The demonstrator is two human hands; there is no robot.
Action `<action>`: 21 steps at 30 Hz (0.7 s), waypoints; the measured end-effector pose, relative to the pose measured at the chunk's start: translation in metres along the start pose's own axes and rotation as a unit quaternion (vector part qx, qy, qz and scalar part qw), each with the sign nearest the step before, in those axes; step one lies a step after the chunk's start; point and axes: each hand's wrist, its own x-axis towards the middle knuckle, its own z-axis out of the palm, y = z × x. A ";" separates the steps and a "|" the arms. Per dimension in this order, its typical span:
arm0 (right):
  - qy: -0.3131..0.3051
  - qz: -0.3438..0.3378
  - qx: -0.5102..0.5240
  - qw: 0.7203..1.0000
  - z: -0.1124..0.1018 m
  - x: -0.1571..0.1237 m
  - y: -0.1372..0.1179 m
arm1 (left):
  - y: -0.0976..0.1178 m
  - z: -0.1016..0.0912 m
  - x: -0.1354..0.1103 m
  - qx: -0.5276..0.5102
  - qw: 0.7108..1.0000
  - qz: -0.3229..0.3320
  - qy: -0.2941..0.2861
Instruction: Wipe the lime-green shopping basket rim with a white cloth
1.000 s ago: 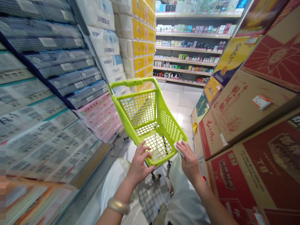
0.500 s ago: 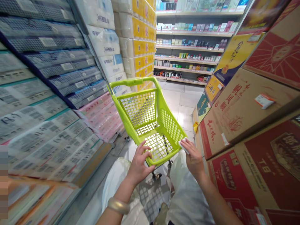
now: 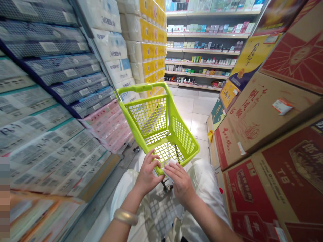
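A lime-green plastic shopping cart (image 3: pixel 185 134) with lattice walls stands in front of my knees, nothing in its basket. My left hand (image 3: pixel 148 171) grips the near-left corner of its rim, fingers curled over the edge and thumb outside. Close beside it, my right hand (image 3: pixel 180 181) presses a white wipe (image 3: pixel 172 162) against the near rim. The fingers lie over the wipe, so only its upper edge shows. A caster wheel (image 3: pixel 167 187) is visible below the rim between my hands.
Stacked paper packs (image 3: pixel 45 144) line the left side. Cardboard cartons (image 3: pixel 252 111) rise close on the right. Yellow-and-white tissue packs (image 3: pixel 148 50) stand behind the cart, and shelves of small boxed goods (image 3: pixel 202 35) span the back. Pale floor tiles (image 3: pixel 199 126) show beyond the cart.
My right hand has slid left along the near rim with the wipe, from the right corner to near my left hand. My left hand stays at its corner.
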 end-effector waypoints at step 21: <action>0.048 0.125 -0.053 0.990 -0.055 -0.007 0.078 | -0.017 -0.020 0.009 -0.011 0.998 0.008 -0.058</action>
